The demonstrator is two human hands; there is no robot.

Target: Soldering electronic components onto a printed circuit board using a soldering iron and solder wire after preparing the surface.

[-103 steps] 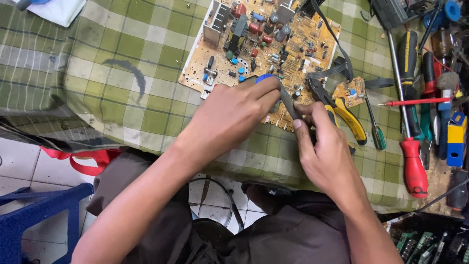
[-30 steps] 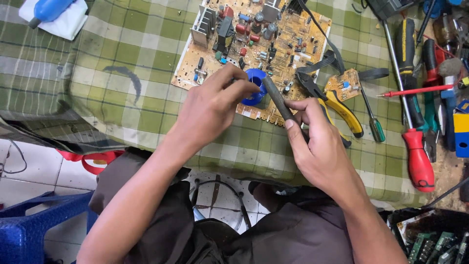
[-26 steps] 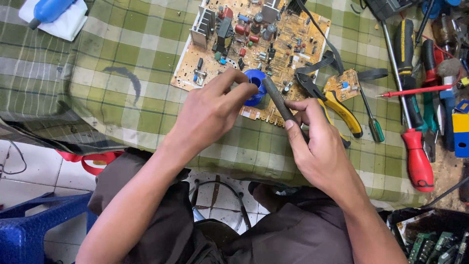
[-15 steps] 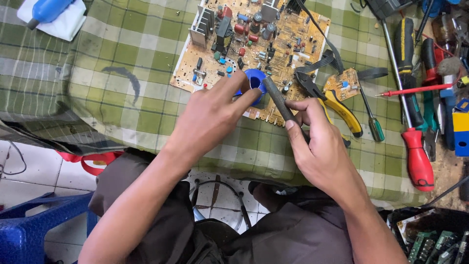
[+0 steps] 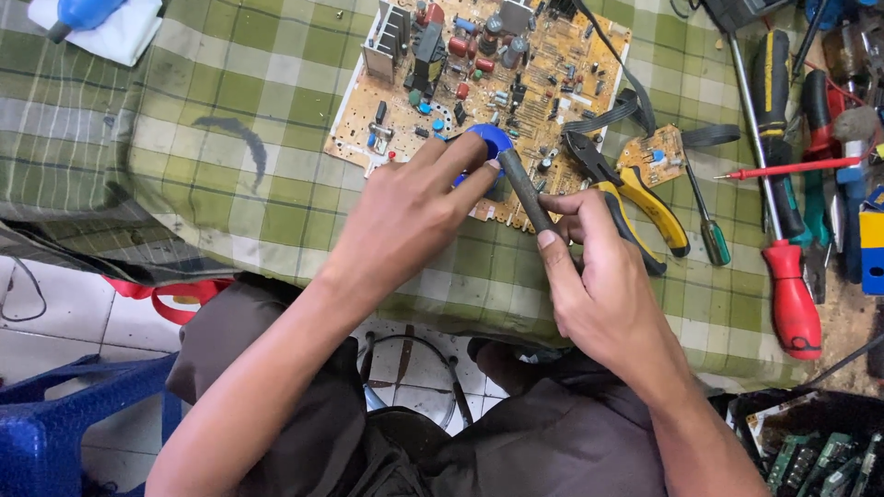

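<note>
At the far left, a blue tool was seen lying on a white cloth, and a blue plastic stool stood on the tiled floor near the left edge. The tabletop was covered with a green checked cloth. The left hand was stretched over the near edge of a tan circuit board, its fingers closed on a small round blue part that was held against the board. Just to the right, a dark rod-shaped tool was clamped in the right hand, thumb and fingers wrapped round its shaft, with its tip brought close beside the blue part; whether the tip touched it could not be told. The two hands were close together but apart. Pliers with yellow and black handles were laid just right of the board, touching the right hand's fingers, and a small separate board lay beside them. Further right, a thin green-handled screwdriver, a large red-handled screwdriver and a slim red-handled one were spread on the tabletop among other tools.
</note>
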